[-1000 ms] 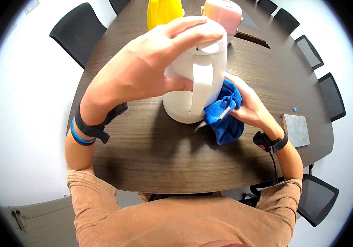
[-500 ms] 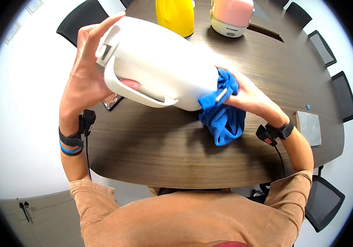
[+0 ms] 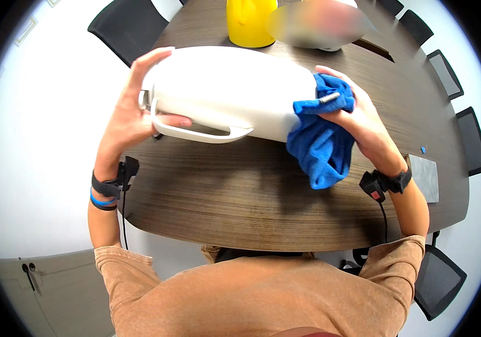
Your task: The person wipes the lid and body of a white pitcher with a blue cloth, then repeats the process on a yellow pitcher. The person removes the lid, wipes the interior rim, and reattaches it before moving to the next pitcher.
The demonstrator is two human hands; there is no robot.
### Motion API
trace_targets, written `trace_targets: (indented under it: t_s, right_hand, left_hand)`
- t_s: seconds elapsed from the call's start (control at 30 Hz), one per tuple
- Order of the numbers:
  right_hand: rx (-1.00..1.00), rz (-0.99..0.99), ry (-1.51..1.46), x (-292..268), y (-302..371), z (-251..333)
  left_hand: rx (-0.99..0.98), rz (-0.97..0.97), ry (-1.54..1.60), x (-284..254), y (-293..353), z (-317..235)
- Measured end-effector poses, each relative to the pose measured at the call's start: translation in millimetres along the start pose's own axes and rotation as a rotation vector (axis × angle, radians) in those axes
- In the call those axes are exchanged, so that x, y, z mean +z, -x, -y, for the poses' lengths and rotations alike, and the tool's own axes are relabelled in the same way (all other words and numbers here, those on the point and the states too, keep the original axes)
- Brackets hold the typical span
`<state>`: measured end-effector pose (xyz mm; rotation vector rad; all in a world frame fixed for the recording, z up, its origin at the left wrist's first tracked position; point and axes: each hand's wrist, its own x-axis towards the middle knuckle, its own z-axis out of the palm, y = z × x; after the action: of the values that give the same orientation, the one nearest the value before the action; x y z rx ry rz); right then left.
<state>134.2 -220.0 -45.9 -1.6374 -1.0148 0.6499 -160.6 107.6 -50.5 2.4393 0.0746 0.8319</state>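
A large white jug (image 3: pixel 235 90) with a long side handle (image 3: pixel 195 133) is held on its side above the table. My left hand (image 3: pixel 134 106) grips its left end, fingers over the top and thumb beside the handle. At the other end my right hand (image 3: pixel 367 121) is closed on a crumpled blue cloth (image 3: pixel 320 154), pressing it against the jug. The cloth's loose part hangs below the jug, and a pale tag shows on it. The jug's far side is hidden.
On the dark wooden table (image 3: pixel 223 208) a yellow jug (image 3: pixel 250 25) stands at the back, beside a blurred pink-and-white appliance (image 3: pixel 327 25). A grey flat box (image 3: pixel 424 177) and a small blue scrap (image 3: pixel 423 149) lie at right. Black chairs (image 3: pixel 128 28) surround the table.
The white jug has tilted closer to level, its left end coming down. My right hand and the cloth have shifted right and slightly up along with the jug's end.
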Motion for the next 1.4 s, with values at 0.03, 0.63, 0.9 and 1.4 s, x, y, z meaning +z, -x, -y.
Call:
trace_targets:
  t_s: [0.03, 0.63, 0.9, 1.4]
  right_hand:
    - [-0.021, -0.012, 0.044, -3.6, 1.6, -0.3]
    - [-0.126, 0.01, 0.411, -36.8, 21.7, -49.0]
    - [-0.027, 0.271, 0.612, -52.1, 22.8, -66.4]
    - [-0.091, 0.306, 0.508, -53.0, 23.3, -36.5]
  left_hand:
    - [-0.009, -0.002, 0.022, 7.9, 0.7, 0.9]
    - [-0.101, 0.272, 0.037, 65.2, -7.7, 13.5]
    - [-0.095, 0.527, 0.04, 44.6, -9.9, 22.5]
    - [0.234, 0.605, -0.198, 78.7, -60.6, -23.9]
